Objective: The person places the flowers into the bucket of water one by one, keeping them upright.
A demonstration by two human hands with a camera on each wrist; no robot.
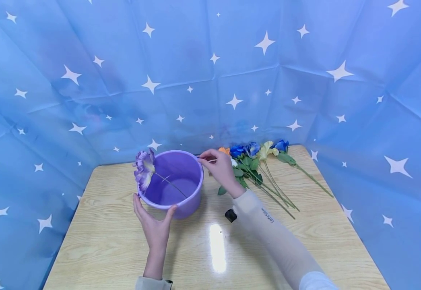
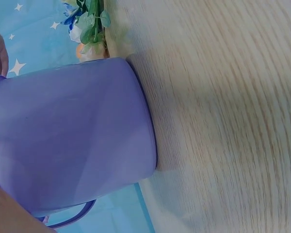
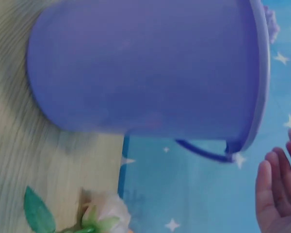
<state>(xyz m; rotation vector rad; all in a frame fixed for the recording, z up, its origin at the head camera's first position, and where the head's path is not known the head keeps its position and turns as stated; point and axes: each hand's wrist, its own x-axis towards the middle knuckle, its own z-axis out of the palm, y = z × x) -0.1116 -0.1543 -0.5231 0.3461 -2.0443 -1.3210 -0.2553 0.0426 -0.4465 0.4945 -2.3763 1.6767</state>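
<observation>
A purple bucket (image 1: 192, 201) stands upright on the wooden table. One artificial purple flower (image 1: 144, 171) lies in it, its bloom over the left rim and its thin stem slanting down inside. My left hand (image 1: 155, 227) holds the bucket's near left side, thumb at the front rim and fingers round the left. Part of that hand shows at the lower left of the left wrist view. At the right rim in the head view is my right hand (image 1: 223, 169). In the right wrist view, the fingers (image 3: 276, 184) are loosely bent beside the rim, holding nothing.
Several artificial flowers lie right of the bucket, including blue blooms (image 1: 237, 151), a yellow one (image 1: 267, 150) and a separate blue flower (image 1: 281, 146). Their stems reach toward the front right. A starry blue cloth (image 1: 181, 80) hangs behind and beside the table (image 1: 98, 241).
</observation>
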